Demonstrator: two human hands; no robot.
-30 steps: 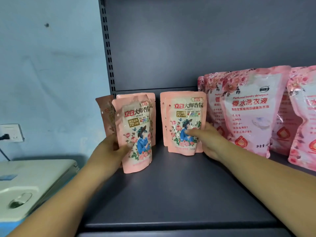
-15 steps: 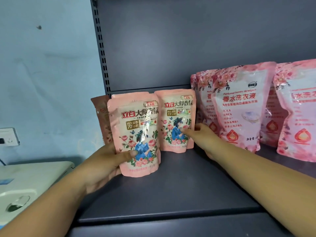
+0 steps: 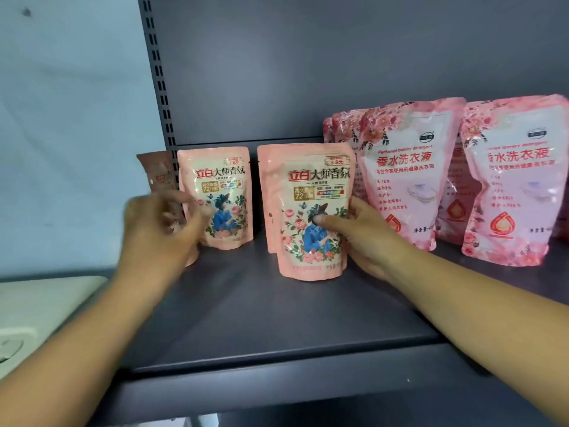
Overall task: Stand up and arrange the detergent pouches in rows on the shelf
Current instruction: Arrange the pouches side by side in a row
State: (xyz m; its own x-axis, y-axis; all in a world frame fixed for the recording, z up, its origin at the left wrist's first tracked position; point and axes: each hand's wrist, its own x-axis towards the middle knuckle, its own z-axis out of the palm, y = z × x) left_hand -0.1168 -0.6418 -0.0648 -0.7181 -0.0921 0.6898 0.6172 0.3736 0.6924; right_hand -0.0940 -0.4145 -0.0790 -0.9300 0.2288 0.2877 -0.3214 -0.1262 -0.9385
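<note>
Gripping the front small detergent pouch (image 3: pixel 314 217) by its right edge, the right hand (image 3: pixel 366 238) steadies it upright on the shelf (image 3: pixel 277 318); the blurred left hand (image 3: pixel 160 226) seems empty. Soft, light, slippery film: hold the sides.

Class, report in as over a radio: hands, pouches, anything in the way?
Left hand blurred, grip unclear, by the left small pouch. Right hand grips the front small pouch, upright on the shelf. Large pouches close on the right.
</note>
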